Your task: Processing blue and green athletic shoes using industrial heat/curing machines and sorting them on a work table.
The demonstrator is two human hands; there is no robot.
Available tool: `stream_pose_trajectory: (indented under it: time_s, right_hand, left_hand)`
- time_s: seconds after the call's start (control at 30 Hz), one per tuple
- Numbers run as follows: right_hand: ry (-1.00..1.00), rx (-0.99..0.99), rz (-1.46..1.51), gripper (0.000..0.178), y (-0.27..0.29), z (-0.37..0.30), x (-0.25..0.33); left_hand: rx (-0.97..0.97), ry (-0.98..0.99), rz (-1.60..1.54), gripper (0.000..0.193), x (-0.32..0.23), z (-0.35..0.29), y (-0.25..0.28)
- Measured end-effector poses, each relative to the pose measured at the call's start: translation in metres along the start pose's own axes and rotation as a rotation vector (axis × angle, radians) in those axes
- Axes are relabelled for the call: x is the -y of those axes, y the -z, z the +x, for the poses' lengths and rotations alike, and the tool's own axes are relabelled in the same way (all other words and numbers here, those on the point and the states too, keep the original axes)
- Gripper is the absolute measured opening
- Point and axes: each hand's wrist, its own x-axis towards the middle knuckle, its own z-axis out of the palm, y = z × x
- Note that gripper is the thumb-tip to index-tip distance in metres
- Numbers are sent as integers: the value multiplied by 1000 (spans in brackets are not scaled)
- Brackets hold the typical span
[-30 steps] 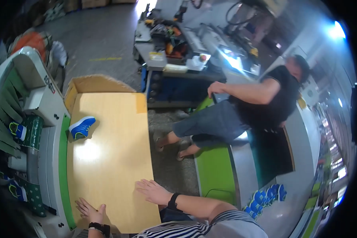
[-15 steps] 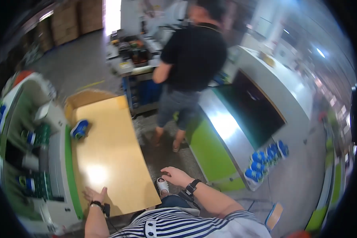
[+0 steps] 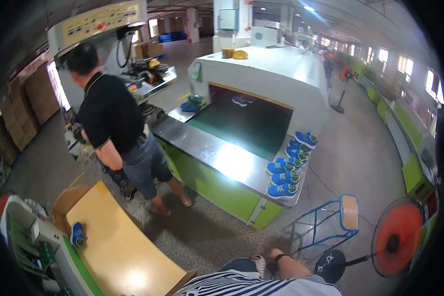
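Observation:
My right hand (image 3: 273, 253) hangs low at the bottom of the view, beside my light shoe (image 3: 259, 266), with a dark band at the wrist. Its fingers are small and unclear, so their pose cannot be made out. My left hand is out of view. To the left, a light wooden tabletop (image 3: 126, 237) carries one blue sports shoe (image 3: 77, 234) near its far left edge. Several blue shoes with green trim (image 3: 283, 177) stand along the right end of a metal-topped conveyor machine (image 3: 217, 150).
A person in a black shirt (image 3: 116, 113) stands at another machine (image 3: 98, 22), back left. On the right are a blue-framed stool (image 3: 349, 212) and a red-bladed floor fan (image 3: 398, 239). More shoes (image 3: 191, 106) lie by the conveyor opening. A green-edged machine (image 3: 81, 266) borders the tabletop.
My view has swung right and up, bringing in the whole conveyor machine, stool and fan. My left hand has left the picture; my right hand now sits lower. The person has turned leftward.

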Motion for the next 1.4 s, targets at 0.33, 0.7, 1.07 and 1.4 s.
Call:
stream_pose_trajectory:
  time_s: [0.33, 0.7, 1.07, 1.4]
  right_hand:
    - [-285, 63, 454, 41, 1, -90, -68]
    - [-13, -346, 563, 36, 81, -17, -199]
    - [749, 10, -33, 31, 90, 95, -218]
    - [352, 311, 27, 58, 28, 103, -397]
  left_hand:
    - [25, 117, -94, 74, -123, -51, -49]
    - [41, 60, -148, 84, -175, -138, -60]
    - [437, -379, -120, 57, -247, -280, 39]
    - [630, -212, -56, 64, -235, -330, 46]
